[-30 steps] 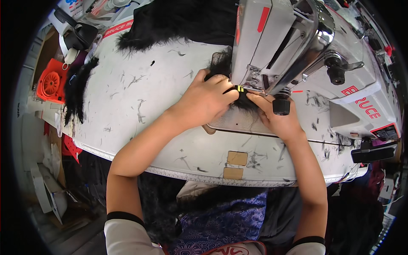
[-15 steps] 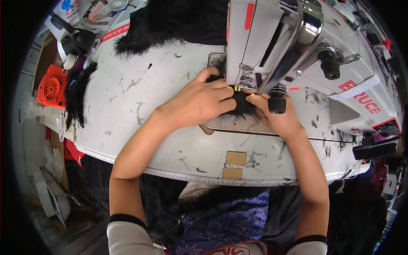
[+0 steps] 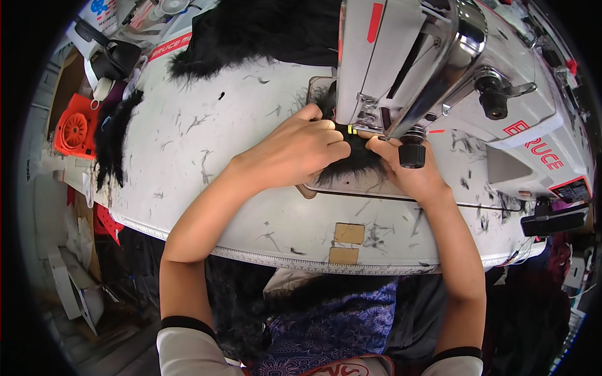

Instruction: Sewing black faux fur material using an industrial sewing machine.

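Note:
Under the head of a white sewing machine (image 3: 376,56) lies a piece of black fluffy trim (image 3: 354,161), spread over the metal plate. My left hand (image 3: 298,147) is closed on the trim just left of the needle area, its fingers curled under. On the other side, my right hand (image 3: 411,169) pinches the trim's right part, close to the presser foot. The machine head and a black knob (image 3: 411,155) cover some of the right fingertips. The needle itself is hidden. More dark fluff (image 3: 323,97) sticks out beyond my left knuckles.
Black furry fabric (image 3: 251,37) lies at the back of the white table (image 3: 188,125). A black fluffy strip (image 3: 116,138) hangs over the left side near an orange box (image 3: 75,128). Loose fibres are scattered about. Purple patterned cloth (image 3: 338,332) covers my lap.
My left fingers have curled in tighter, with the index finger drawn back from its stretched position. More fluff shows beyond that hand. My right hand keeps almost the same place.

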Demonstrator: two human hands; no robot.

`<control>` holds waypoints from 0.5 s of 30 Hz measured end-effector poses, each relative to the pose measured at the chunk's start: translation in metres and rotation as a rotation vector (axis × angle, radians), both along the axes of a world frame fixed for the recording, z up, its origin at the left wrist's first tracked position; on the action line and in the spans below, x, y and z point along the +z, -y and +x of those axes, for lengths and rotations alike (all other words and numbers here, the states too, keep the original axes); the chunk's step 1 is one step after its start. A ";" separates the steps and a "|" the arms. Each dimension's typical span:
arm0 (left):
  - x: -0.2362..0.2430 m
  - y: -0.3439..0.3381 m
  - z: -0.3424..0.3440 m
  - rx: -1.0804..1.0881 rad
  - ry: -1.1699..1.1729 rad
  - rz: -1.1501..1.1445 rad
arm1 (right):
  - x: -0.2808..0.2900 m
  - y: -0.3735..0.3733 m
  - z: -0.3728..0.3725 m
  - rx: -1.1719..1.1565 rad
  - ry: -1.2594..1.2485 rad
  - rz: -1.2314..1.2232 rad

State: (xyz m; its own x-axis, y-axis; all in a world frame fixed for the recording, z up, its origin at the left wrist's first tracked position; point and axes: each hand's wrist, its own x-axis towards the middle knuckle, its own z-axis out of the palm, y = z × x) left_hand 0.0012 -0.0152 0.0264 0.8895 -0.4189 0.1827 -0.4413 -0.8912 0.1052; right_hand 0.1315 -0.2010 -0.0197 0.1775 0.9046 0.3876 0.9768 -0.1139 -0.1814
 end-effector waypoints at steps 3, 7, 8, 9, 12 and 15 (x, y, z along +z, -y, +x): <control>-0.015 -0.005 0.004 0.092 -0.002 0.017 | 0.005 -0.001 -0.005 0.013 -0.057 0.047; -0.020 -0.010 0.004 0.031 0.202 -0.102 | 0.003 -0.002 -0.005 -0.018 -0.061 -0.055; -0.020 -0.011 0.004 0.010 0.239 -0.067 | 0.001 -0.002 -0.004 -0.002 -0.055 -0.030; -0.021 -0.013 0.005 0.009 0.238 -0.066 | 0.001 -0.002 -0.003 -0.003 -0.057 -0.030; -0.023 -0.017 0.006 -0.077 0.391 -0.020 | 0.000 -0.004 -0.002 0.044 -0.019 0.072; -0.018 -0.021 0.002 -0.113 0.379 0.075 | -0.001 -0.003 -0.003 0.034 0.011 0.050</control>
State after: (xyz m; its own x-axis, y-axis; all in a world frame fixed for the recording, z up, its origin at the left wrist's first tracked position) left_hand 0.0032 0.0058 0.0087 0.7124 -0.5348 0.4545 -0.5319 -0.8339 -0.1475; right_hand 0.1289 -0.1977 -0.0204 0.1420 0.8897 0.4339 0.9819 -0.0713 -0.1753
